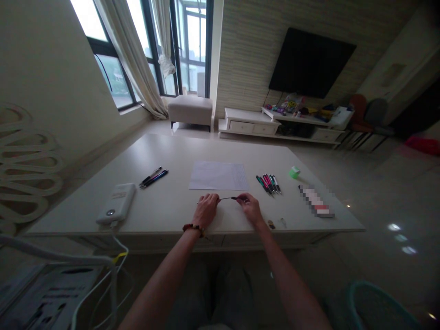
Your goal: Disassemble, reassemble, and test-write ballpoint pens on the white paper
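My left hand (206,208), with a beaded bracelet at the wrist, is closed low over the table. Its fingertips pinch one end of a thin dark rod that looks like a pen refill (225,198); a small shiny tip shows at the hand's left side. My right hand (251,208) pinches a short black pen part (234,198) at the rod's other end. Fingers hide most of both pieces. Just beyond the hands lies a white paper sheet (218,175). Several click pens (269,184) lie side by side near my right hand, and more pens (153,178) lie farther left.
On the white table (168,156) stand a white power bank (118,203) with a cable at left and a green-and-white small item (294,172) at right. A pixelated object (315,201) lies near the right edge. Small bits (271,224) rest at the front edge.
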`<state>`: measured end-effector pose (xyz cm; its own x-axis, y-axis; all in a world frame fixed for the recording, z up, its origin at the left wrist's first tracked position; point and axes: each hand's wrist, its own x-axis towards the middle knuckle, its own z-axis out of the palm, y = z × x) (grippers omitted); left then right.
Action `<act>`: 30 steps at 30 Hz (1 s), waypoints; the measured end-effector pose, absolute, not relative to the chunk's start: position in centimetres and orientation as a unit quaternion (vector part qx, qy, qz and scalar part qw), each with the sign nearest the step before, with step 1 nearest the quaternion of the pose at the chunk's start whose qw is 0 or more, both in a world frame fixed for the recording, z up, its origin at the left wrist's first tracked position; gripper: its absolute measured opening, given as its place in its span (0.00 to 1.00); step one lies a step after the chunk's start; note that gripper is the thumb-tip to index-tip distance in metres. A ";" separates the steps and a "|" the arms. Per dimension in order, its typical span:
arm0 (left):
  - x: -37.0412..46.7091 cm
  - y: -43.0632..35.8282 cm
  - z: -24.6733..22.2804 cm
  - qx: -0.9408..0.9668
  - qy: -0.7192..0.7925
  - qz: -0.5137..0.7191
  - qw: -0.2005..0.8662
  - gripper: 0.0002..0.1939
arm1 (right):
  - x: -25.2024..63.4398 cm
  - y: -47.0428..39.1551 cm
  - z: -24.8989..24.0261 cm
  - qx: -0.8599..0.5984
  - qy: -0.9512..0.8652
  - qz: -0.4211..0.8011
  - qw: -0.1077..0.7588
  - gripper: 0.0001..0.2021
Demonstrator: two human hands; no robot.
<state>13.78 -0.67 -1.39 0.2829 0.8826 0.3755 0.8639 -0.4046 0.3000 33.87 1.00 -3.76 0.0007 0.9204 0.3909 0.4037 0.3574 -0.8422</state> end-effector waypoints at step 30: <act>13.7 -0.5 -1.8 0.822 0.517 0.240 0.016 0.08 | 29.6 1.0 -3.0 -0.480 -0.605 0.349 0.531 0.12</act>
